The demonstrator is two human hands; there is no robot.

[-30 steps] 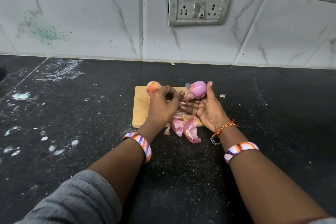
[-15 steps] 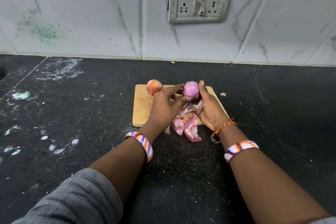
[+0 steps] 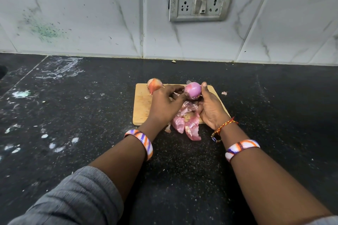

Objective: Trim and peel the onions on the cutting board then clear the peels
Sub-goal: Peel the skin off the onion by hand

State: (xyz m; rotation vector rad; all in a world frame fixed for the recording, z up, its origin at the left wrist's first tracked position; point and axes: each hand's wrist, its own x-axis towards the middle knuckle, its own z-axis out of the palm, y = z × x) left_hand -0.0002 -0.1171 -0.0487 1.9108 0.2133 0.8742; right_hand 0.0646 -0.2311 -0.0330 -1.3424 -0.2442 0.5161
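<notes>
While the right hand [image 3: 210, 109] curls round the peeled onion [image 3: 192, 90] above the cutting board [image 3: 141, 104], the left hand [image 3: 164, 104] pinches its side (peels [image 3: 186, 124] heaped below); an unpeeled onion [image 3: 154, 86] sits at the board's far corner.

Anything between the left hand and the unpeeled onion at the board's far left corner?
Nothing visible. The orange-skinned unpeeled onion sits just beyond the left hand, which is touching the peeled purple onion held by the right hand.
</notes>
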